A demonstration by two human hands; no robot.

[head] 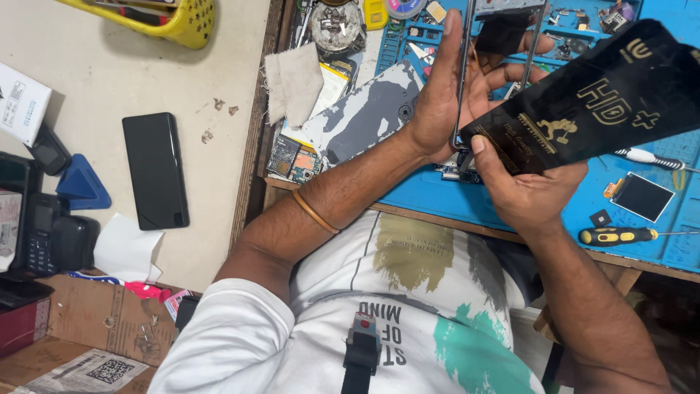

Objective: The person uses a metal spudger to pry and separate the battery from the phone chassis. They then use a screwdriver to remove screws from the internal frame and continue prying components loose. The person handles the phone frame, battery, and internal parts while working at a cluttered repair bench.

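Head view: left hand upper centre of frame, fingers wrapped around a phone frame held upright on edge, thumb along its left side, dark panel visible at top. Right hand right of centre, closed in a pinch on the lower left corner of a black packet with gold print, which slants up to the upper right corner of frame and touches the phone frame's lower end. Both hands held above a blue repair mat on the bench. Orange band on left wrist.

On the mat: yellow-handled screwdriver at right edge, small dark square screen part just above it, white-handled tool near the packet's lower edge. Grey-white camo back cover left of the left hand, circuit board at its lower left, scrap of white cloth above. Black smartphone lies flat on the pale floor at left, blue triangular pick beside it, yellow basket at top left, cardboard piece lower left
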